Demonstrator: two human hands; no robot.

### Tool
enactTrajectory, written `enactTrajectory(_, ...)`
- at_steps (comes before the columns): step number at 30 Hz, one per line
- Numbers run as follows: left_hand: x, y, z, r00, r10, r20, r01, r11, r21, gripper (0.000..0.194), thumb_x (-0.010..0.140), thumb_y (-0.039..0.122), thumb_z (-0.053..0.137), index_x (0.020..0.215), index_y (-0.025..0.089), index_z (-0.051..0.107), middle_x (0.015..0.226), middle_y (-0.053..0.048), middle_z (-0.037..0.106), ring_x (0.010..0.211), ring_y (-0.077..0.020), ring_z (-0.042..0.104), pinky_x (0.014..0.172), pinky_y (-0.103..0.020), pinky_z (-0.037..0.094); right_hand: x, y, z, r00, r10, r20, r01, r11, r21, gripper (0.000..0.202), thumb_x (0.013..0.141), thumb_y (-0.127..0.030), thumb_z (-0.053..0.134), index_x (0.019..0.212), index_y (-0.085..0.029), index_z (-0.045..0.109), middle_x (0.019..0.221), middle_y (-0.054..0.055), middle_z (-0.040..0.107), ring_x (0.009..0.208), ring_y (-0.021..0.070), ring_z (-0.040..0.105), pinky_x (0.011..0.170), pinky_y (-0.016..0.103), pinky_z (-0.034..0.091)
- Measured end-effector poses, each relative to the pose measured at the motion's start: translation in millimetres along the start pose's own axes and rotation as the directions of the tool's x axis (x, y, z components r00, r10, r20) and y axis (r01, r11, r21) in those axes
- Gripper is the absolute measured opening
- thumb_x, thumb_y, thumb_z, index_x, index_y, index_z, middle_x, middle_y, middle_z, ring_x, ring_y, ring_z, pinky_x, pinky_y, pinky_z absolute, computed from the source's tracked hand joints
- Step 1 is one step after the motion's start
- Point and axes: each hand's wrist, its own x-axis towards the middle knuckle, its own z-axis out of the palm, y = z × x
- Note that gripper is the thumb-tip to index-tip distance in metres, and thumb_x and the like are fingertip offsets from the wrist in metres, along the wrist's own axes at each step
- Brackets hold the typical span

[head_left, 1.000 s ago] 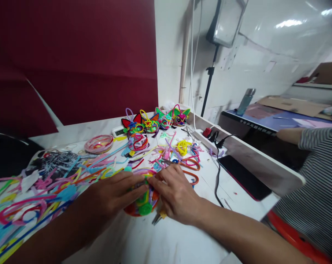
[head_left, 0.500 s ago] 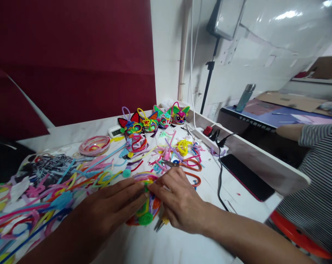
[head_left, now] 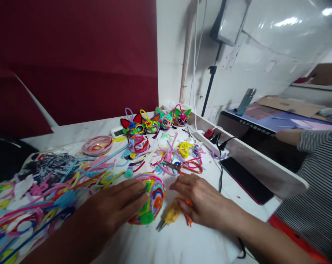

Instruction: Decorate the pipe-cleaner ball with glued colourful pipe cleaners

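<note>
Near the front, the bare part of the table (head_left: 146, 244) gave a hand free room. On the left, a heap of fuzzy strips (head_left: 65, 200) blocked any low passage. Between the round coloured piece (head_left: 157, 196) and the right hand (head_left: 196, 198), a yellow tool (head_left: 173, 213) was an obstacle; farther, the scissors (head_left: 192, 167) were.

Took the right hand (head_left: 197, 200) off the ball (head_left: 156, 194), after touching its top beside the left hand (head_left: 112, 205) earlier. Now holds it apart, to the right, over the rear of the yellow tool (head_left: 173, 213), too covered to tell a grip. Uncovered the ball's right side and more of the yellow tool, plus a red light (head_left: 188, 201) by the thumb. Exposed orange strips (head_left: 188, 220) too, and largely hid the lower loop of the scissors (head_left: 179, 167).
</note>
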Motion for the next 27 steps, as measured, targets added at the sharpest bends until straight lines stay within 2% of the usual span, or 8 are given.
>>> enactTrajectory(3, 0.1, 0.6, 0.8, 1.0, 0.001, 0.004, -0.001, 1.0, 0.021, 0.063, 0.089, -0.001, 0.038, 0.145, 0.022, 0.055, 0.148, -0.008, 0.061, 0.136, -0.0259, 0.059, 0.106, -0.038, 0.057, -9.8, -0.2, -8.1, 0.989, 0.074, 0.125, -0.064, 0.994, -0.088, 0.018, 0.092, -0.02, 0.061, 0.107, -0.014, 0.07, 0.106, 0.013, 0.071, 0.096, 0.0267, 0.069, 0.081, 0.038, 0.054)
enactTrajectory(5, -0.5, 0.4, 1.8, 1.0, 0.009, -0.008, -0.009, 1.0, 0.024, 0.065, 0.088, -0.001, 0.037, 0.147, 0.022, 0.054, 0.149, -0.009, 0.06, 0.135, -0.0271, 0.06, 0.103, -0.039, 0.059, -16.5, 1.8, -11.4, 0.981, 0.102, 0.166, -0.08, 0.988, -0.134, 0.019, 0.093, -0.022, 0.062, 0.108, -0.014, 0.069, 0.11, 0.015, 0.071, 0.102, 0.0285, 0.069, 0.084, 0.038, 0.055)
enactTrajectory(8, -1.8, -1.3, 4.7, 0.998, 0.021, -0.052, -0.019, 0.999, 0.029, 0.068, 0.086, -0.001, 0.039, 0.149, 0.022, 0.052, 0.149, -0.009, 0.06, 0.134, -0.0273, 0.06, 0.103, -0.039, 0.059, -24.6, 6.1, -13.2, 0.955, 0.186, 0.229, -0.151, 0.975, -0.164, 0.021, 0.092, -0.025, 0.064, 0.11, -0.015, 0.067, 0.113, 0.015, 0.071, 0.099, 0.0285, 0.071, 0.079, 0.037, 0.054)
enactTrajectory(12, -3.8, -4.3, 9.0, 0.997, 0.027, -0.079, -0.026, 1.0, 0.016, 0.068, 0.087, -0.002, 0.04, 0.15, 0.024, 0.051, 0.149, -0.007, 0.06, 0.137, -0.0247, 0.058, 0.109, -0.035, 0.054, -28.2, 8.6, -10.6, 0.871, 0.365, 0.327, -0.331, 0.93, -0.157, 0.03, 0.089, -0.025, 0.068, 0.116, -0.015, 0.062, 0.107, 0.014, 0.073, 0.088, 0.0269, 0.073, 0.069, 0.033, 0.047)
enactTrajectory(17, -6.9, -5.9, 11.8, 0.997, 0.052, -0.064, -0.05, 0.998, 0.032, 0.064, 0.09, 0.002, 0.041, 0.15, 0.021, 0.05, 0.15, -0.008, 0.06, 0.137, -0.0261, 0.058, 0.107, -0.037, 0.056, -30.1, 9.5, -4.0, 0.79, 0.512, 0.336, -0.515, 0.853, -0.088, 0.038, 0.085, -0.026, 0.072, 0.118, -0.016, 0.057, 0.09, 0.007, 0.075, 0.075, 0.0222, 0.068, 0.062, 0.028, 0.037)
enactTrajectory(19, -6.5, -5.6, 12.4, 0.996, 0.044, -0.078, -0.042, 0.999, 0.033, 0.065, 0.089, 0.002, 0.04, 0.151, 0.022, 0.049, 0.15, -0.007, 0.059, 0.137, -0.0256, 0.058, 0.107, -0.037, 0.055, -33.2, 12.1, -2.6, 0.779, 0.539, 0.321, -0.551, 0.832, -0.06, 0.035, 0.083, -0.032, 0.074, 0.112, -0.017, 0.059, 0.086, 0.006, 0.074, 0.07, 0.0195, 0.064, 0.06, 0.027, 0.034)
enactTrajectory(23, -2.8, -3.5, 11.2, 0.993, 0.018, -0.115, -0.021, 0.999, -0.03, 0.06, 0.093, 0.004, 0.041, 0.148, 0.023, 0.053, 0.149, -0.005, 0.061, 0.136, -0.0235, 0.059, 0.112, -0.035, 0.051, -41.7, 19.1, -0.5, 0.779, 0.53, 0.335, -0.564, 0.826, 0.004, 0.023, 0.083, -0.039, 0.072, 0.081, -0.019, 0.06, 0.074, 0.001, 0.066, 0.061, 0.0133, 0.05, 0.057, 0.026, 0.03)
enactTrajectory(27, 0.0, -1.7, 9.7, 0.99, 0.008, -0.139, -0.014, 0.999, -0.037, 0.052, 0.096, 0.005, 0.041, 0.142, 0.022, 0.059, 0.144, -0.007, 0.065, 0.134, -0.0243, 0.061, 0.111, -0.035, 0.052, -47.3, 23.3, 2.8, 0.789, 0.496, 0.363, -0.567, 0.815, 0.119, 0.016, 0.085, -0.032, 0.068, 0.079, -0.019, 0.06, 0.073, -0.002, 0.059, 0.062, 0.0109, 0.045, 0.058, 0.024, 0.031)
